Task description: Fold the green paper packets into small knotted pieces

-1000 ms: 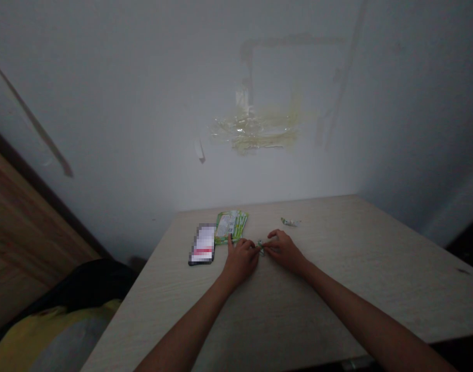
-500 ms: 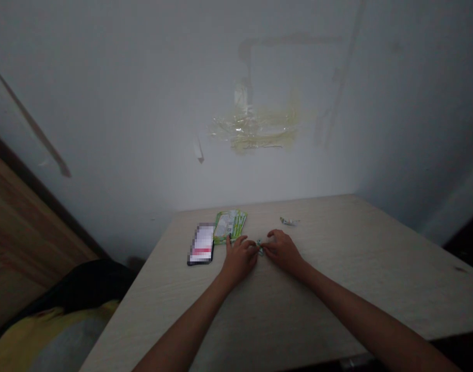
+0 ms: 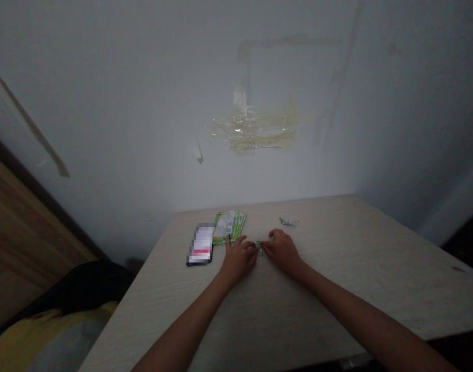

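Note:
My left hand (image 3: 240,258) and my right hand (image 3: 285,251) meet near the middle of the table, their fingertips pinching a small green-and-white piece (image 3: 260,249) between them. It looks like folded paper or wrapper, mostly covered by my fingers. Just beyond my left hand lies a stack of green-and-white printed packets or cards (image 3: 229,226). A phone (image 3: 201,245) with a lit, blurred screen rests to the left of that stack. Farther back, past my right hand, a small narrow folded piece (image 3: 288,222) with similar colours lies on the table.
The pale wooden table (image 3: 337,222) stands against a grey wall (image 3: 143,103) with yellowed tape (image 3: 255,129) stuck to it. At the lower left are a yellow-and-grey cloth item (image 3: 62,336) and a wooden panel (image 3: 23,227).
My right fingers have shifted slightly on the small green-and-white piece. My left hand stays nearly in place, and the stack and phone have not moved.

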`<action>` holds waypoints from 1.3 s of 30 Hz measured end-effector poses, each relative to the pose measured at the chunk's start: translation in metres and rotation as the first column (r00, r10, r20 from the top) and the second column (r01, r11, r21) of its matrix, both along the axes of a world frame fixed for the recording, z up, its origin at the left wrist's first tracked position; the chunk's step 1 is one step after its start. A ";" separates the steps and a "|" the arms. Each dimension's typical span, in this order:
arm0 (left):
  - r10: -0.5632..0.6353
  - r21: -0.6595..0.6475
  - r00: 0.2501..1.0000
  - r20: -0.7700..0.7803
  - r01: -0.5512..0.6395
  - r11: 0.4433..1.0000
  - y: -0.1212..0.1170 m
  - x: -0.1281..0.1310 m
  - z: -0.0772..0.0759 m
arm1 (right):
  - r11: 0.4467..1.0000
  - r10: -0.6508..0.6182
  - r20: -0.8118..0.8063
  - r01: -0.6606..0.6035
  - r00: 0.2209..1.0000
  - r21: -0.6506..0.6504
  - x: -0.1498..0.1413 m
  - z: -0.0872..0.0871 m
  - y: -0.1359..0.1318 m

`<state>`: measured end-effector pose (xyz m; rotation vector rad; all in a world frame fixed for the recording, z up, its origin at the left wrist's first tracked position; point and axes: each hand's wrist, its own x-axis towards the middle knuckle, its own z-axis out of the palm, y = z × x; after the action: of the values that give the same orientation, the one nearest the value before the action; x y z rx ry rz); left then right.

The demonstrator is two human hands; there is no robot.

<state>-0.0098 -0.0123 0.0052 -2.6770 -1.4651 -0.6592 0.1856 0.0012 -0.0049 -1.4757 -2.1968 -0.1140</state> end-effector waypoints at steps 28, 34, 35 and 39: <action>0.039 -0.026 0.999 0.026 -0.038 0.999 0.002 0.000 -0.005 | 0.985 0.171 -0.353 -0.173 0.920 0.026 0.013 -0.009 0.015; 0.046 -0.036 0.999 0.014 -0.046 0.998 0.001 0.001 -0.003 | 0.971 0.235 -0.317 -0.236 0.919 0.034 0.010 -0.006 0.011; 0.046 -0.041 0.999 0.010 -0.046 0.998 0.001 0.001 -0.003 | 0.972 0.233 -0.313 -0.233 0.921 0.038 0.010 -0.006 0.011; 0.040 -0.045 0.999 0.013 -0.040 0.998 0.002 0.000 -0.004 | 0.974 0.225 -0.267 -0.223 0.937 0.040 0.008 -0.006 0.011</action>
<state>-0.0094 -0.0102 0.0013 -2.6737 -1.5510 -0.6514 0.1932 0.0122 -0.0112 -1.1484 -2.1157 0.1463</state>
